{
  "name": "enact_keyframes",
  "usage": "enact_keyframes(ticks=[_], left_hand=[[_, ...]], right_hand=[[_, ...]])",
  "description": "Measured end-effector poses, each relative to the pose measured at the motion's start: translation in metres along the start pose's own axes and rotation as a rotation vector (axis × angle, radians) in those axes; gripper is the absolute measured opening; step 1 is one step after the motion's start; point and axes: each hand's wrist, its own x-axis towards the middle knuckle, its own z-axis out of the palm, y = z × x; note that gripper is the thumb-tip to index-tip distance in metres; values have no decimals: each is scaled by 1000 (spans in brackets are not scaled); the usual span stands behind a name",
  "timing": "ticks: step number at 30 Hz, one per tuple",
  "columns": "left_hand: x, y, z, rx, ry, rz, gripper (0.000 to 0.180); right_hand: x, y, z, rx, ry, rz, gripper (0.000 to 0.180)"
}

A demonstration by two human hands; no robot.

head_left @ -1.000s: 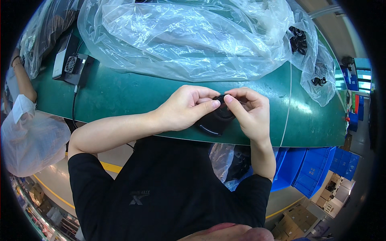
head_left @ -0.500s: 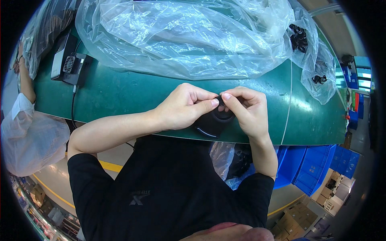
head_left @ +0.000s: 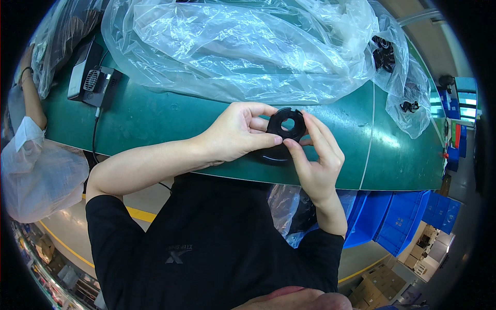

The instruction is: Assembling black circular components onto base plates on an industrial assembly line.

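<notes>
Green matting covers the desk [head_left: 155, 121], and everything below is placed against its near edge. Only the head view is given. Just above that edge, both hands meet on a black ring-shaped part [head_left: 285, 124] with a round centre hole and notches in its rim. The left hand [head_left: 235, 134] pinches the part's left side between thumb and curled fingers; the right hand [head_left: 315, 157] closes on its right side and lower rim. Held this way, tilted up toward the camera, the part shows its open face, probably so it can be looked over or turned. A second dark round piece [head_left: 274, 154] lies beneath it, right at the edge. Farther back on the desk, crumpled clear plastic sheeting [head_left: 243, 46] spreads wide, with small black parts [head_left: 383, 51] bagged at its right end. A black box-shaped device [head_left: 95, 77] sits toward the left end.

Half a second ago the part lay lower and flatter between the fingertips, its hole hidden; now it is raised and turned face-up.
</notes>
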Motion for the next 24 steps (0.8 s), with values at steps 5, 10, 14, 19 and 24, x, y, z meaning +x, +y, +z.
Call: enact_keyframes(ticks=[5, 10, 14, 19, 24], left_hand=[[-1, -1, -1, 47, 7, 63, 34], [-2, -3, 1, 70, 34, 114, 34], [-4, -5, 3, 83, 35, 127, 35], [-7, -4, 5, 110, 51, 129, 35], [-8, -7, 5, 107, 80, 193, 37]], right_hand=[[0, 2, 8, -60, 98, -163, 40], [-1, 0, 7, 221, 130, 103, 34], [-1, 3, 0, 477, 89, 272, 26], [1, 7, -9, 399, -44, 229, 15], [0, 8, -1, 279, -34, 136, 15]])
